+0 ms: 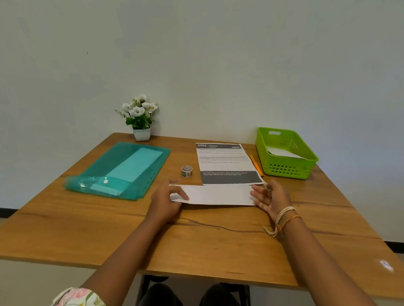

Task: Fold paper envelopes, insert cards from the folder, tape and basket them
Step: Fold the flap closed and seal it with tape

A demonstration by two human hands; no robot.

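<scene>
Folder (122,170) lies at far left of the tabletop (204,245). Left hand (166,200) pinches the folded paper (217,195) at its left end; right hand (270,197), fingers relaxed, steadies the right end. Advise aligning edges before pressing the crease. Basket (286,154) stands at far right.

Wooden tabletop (204,245) with dark grain lines, white potted plant (140,120) with white flowers at its far edge against a pale wall (210,42), printed sheet (223,162) headed 2703 lying flat, orange pen (256,165) just beside its right edge
</scene>
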